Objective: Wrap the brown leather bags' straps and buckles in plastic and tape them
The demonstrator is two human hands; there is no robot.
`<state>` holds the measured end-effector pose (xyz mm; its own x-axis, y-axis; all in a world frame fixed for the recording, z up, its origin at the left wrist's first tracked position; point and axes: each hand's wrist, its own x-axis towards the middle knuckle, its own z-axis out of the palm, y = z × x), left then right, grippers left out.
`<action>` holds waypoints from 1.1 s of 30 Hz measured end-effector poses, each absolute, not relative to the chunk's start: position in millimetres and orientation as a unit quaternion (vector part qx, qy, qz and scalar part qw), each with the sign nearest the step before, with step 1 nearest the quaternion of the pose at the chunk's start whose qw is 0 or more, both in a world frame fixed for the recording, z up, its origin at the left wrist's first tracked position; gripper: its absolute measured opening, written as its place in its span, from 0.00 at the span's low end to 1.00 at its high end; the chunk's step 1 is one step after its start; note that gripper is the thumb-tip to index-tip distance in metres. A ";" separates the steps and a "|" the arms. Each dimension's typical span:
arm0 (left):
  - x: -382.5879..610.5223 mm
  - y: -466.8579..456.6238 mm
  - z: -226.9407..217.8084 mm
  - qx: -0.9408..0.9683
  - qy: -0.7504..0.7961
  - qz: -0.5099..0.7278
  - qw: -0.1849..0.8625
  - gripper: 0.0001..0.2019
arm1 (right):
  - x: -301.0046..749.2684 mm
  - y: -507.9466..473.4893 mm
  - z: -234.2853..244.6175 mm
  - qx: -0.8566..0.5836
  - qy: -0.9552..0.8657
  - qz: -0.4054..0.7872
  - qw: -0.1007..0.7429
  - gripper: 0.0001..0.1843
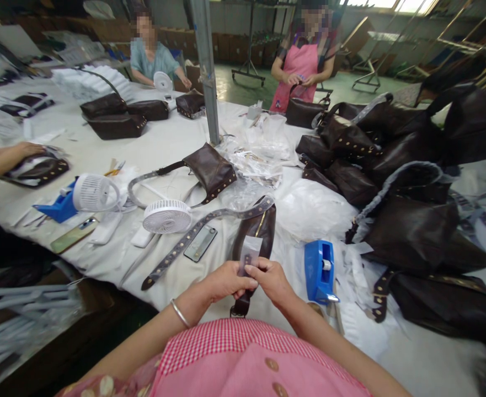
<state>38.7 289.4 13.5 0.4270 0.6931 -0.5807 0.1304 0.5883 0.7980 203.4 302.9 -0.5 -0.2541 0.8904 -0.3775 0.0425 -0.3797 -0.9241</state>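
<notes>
A dark brown leather bag (266, 227) with a gold zip lies before me on the table. Over its near end, my left hand (229, 280) and my right hand (271, 277) meet, both closed in a pinch on a short bag strap (243, 302). A translucent plastic sheet (251, 246) lies around the strap between my fingers and sticks up past them. Rivets show faintly through the sheet. From the bag, a long studded strap (201, 229) in clear wrap curves out to the left.
A blue tape dispenser (315, 270) stands right of my hands. To the left are a phone (200, 244), a white fan (167, 216) and another blue dispenser (63, 201). Brown bags (412, 231) pile up at right. A metal post (207, 71) rises mid-table. A co-worker's hand (27, 150) works at far left.
</notes>
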 end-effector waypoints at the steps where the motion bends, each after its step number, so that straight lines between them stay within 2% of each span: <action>1: 37.9 286.8 14.4 0.425 0.495 0.199 0.731 0.15 | 205.6 300.3 2.6 -0.499 -0.497 0.625 0.335 0.10; 3: 33.6 281.0 15.7 0.454 0.480 0.215 0.719 0.22 | 210.2 294.1 7.6 -0.453 -0.609 0.542 0.360 0.06; 7: 17.6 269.1 17.4 0.526 0.476 0.235 0.665 0.26 | 219.1 280.8 7.5 -0.351 -0.767 0.390 0.370 0.10; 16: 7.1 247.2 10.5 0.669 0.485 0.217 0.519 0.25 | 230.4 267.5 -13.8 -0.279 -0.895 0.236 0.256 0.14; 21: 10.1 243.1 12.9 0.695 0.494 0.222 0.472 0.26 | 232.6 263.5 -17.5 -0.321 -0.874 0.245 0.269 0.15; 25: 16.7 246.5 18.4 0.689 0.521 0.223 0.452 0.17 | 230.3 261.2 -17.0 -0.356 -0.835 0.307 0.286 0.14; 28: 25.3 255.4 17.0 0.676 0.543 0.217 0.449 0.09 | 226.3 262.2 -18.1 -0.420 -0.753 0.404 0.304 0.11; 33: 40.6 274.9 2.9 0.641 0.587 0.194 0.455 0.13 | 223.1 264.4 -26.6 -0.524 -0.621 0.497 0.305 0.12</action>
<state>40.6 274.9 2.9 0.2361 0.9289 -0.2852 0.5755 0.1027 0.8113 223.1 264.4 -26.6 -0.2647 0.9537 -0.1430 0.3484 -0.0438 -0.9363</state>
